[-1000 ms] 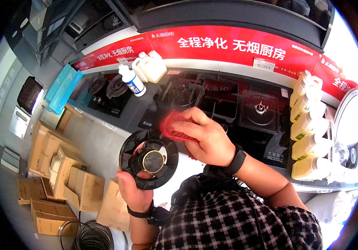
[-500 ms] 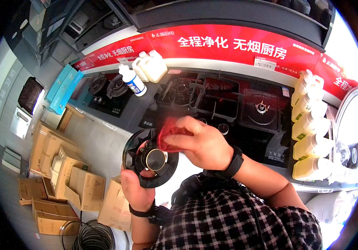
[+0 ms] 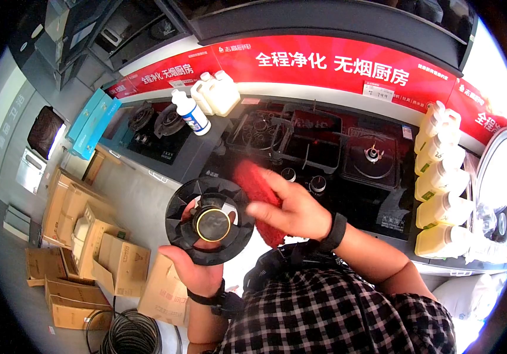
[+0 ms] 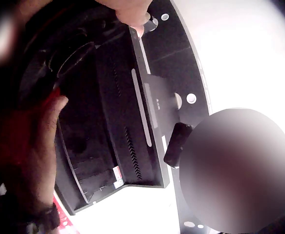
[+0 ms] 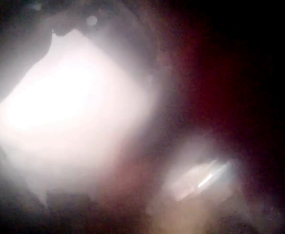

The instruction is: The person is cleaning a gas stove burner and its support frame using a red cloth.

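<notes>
In the head view a round black burner part (image 3: 176, 221), with a brass-coloured ring around its centre, is held up in front of the person's chest. The left hand (image 3: 197, 272) grips it from below, thumb at the near left edge and some fingers visible through its openings. The right hand (image 3: 294, 207) holds a red cloth (image 3: 258, 192) between thumb and fingers at the part's right edge. Dark and blurred in the left wrist view are the right hand (image 4: 44, 146) and the red cloth (image 4: 11, 141). The right wrist view is too blurred to tell details.
Behind the hands lies a black gas stove (image 3: 348, 203) on the counter. A white bottle (image 3: 191, 112) and jugs (image 3: 222, 94) stand at the back; several yellowish jugs (image 3: 442, 209) line the right. Cardboard boxes (image 3: 126, 265) and a coiled black hose (image 3: 130, 335) are on the floor at left.
The red cloth has come off the part's centre to its right edge and hangs lower and more spread out. The left hand and the burner part have shifted slightly left.
</notes>
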Motion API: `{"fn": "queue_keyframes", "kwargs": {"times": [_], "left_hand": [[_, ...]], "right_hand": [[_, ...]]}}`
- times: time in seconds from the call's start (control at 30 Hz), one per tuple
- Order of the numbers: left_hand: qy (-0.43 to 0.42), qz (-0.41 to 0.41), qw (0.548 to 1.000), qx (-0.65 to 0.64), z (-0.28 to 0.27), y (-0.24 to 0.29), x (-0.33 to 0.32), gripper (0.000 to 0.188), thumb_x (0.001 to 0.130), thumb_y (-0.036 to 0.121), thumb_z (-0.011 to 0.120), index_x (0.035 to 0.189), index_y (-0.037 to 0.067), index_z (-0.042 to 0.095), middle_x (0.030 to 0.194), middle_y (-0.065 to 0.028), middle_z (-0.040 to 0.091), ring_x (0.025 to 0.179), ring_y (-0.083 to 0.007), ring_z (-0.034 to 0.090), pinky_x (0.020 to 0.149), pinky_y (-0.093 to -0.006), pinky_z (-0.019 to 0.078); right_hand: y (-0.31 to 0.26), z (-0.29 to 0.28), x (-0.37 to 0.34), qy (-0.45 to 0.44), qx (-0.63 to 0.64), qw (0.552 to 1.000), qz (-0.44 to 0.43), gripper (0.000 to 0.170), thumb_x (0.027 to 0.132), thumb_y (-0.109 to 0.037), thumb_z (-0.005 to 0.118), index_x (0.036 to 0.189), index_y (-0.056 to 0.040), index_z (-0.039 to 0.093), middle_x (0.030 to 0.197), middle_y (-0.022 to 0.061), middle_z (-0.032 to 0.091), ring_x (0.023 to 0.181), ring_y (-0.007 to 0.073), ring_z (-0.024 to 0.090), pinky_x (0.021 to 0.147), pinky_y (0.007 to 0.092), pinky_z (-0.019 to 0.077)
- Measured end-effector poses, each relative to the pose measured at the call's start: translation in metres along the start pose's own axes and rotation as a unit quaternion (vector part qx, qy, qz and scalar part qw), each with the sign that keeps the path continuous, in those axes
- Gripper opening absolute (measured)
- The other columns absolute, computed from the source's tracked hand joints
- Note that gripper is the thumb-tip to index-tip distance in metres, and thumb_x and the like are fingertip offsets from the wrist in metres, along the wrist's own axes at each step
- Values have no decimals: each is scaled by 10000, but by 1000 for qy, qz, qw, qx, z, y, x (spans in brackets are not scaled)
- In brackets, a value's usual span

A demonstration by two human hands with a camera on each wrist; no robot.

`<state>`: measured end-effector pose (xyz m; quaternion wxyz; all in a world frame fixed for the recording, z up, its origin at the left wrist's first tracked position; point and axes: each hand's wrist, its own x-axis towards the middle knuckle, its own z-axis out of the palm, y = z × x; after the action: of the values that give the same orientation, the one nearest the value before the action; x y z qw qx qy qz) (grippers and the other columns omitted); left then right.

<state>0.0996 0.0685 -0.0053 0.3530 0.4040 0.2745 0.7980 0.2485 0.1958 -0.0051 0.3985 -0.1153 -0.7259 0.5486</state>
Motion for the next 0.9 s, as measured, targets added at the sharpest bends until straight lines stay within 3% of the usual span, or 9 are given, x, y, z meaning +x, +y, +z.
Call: {"fn": "queue_keyframes", "kwargs": {"times": [0.1,0.2,0.23,0.37,0.53,0.6,0.73,0.87,0.9], "left_hand": [[-9,14,999,50,-8,-3,1,738,938,630,256,1409,65,318,1378,-117,437,1263,-282,442,1048,-487,368],[-8,-38,997,66,2,6,0,708,965,577,276,1429,43,284,1393,-159,416,1268,-289,436,1069,-432,349],[4,-58,998,29,-5,7,-4,688,975,519,306,1448,23,243,1399,-192,401,1274,-303,430,1061,-448,355],[-108,-141,982,67,-18,18,0,723,959,500,361,1461,6,199,1385,-228,401,1270,-332,428,1047,-455,369],[-50,-180,981,54,-11,19,-3,702,972,474,379,1471,31,162,1378,-219,410,1238,-343,462,1028,-466,394],[-22,-162,979,119,-2,16,0,699,972,450,407,1464,17,162,1356,-226,421,1213,-331,487,1013,-446,421],[-27,-148,988,40,12,18,-3,741,952,485,412,1467,28,138,1351,-214,429,1230,-314,480,1001,-450,440],[-33,-137,989,37,15,19,-2,747,945,483,420,1470,36,131,1356,-208,426,1226,-301,484,998,-443,446],[-33,-139,989,47,16,19,-1,745,946,481,420,1471,38,129,1358,-206,425,1225,-301,484,998,-444,446]], "right_hand": [[-2,5,1,7,-34,999,8,650,819,-194,735,1352,-22,405,1097,108,605,977,174,591,868,304,467],[-7,1,3,18,-19,1000,6,627,815,-167,728,1340,-31,414,1075,111,610,970,168,590,854,305,466],[-5,0,4,22,-14,1000,-15,618,818,-175,720,1333,-32,411,1043,128,620,939,181,606,829,315,476],[-4,-10,7,-12,-1,999,-42,563,822,-167,707,1306,-37,451,1043,127,636,934,167,612,821,316,480],[-6,-9,9,-15,-66,994,-84,489,810,-175,716,1241,-35,530,985,147,614,895,259,619,785,334,482],[-3,-10,9,31,-133,983,-124,456,796,-134,728,1205,-15,564,959,132,595,858,241,597,767,318,478],[-9,-14,8,70,-187,970,-136,376,804,-125,722,1133,12,604,937,131,565,838,256,571,758,318,474],[-11,-17,5,54,-313,929,-191,361,729,-110,708,1086,-114,657,913,114,560,760,296,603,644,372,509],[-11,-14,5,76,-326,922,-193,378,683,-81,688,1053,-163,678,885,95,552,747,270,608,618,363,513]]}}
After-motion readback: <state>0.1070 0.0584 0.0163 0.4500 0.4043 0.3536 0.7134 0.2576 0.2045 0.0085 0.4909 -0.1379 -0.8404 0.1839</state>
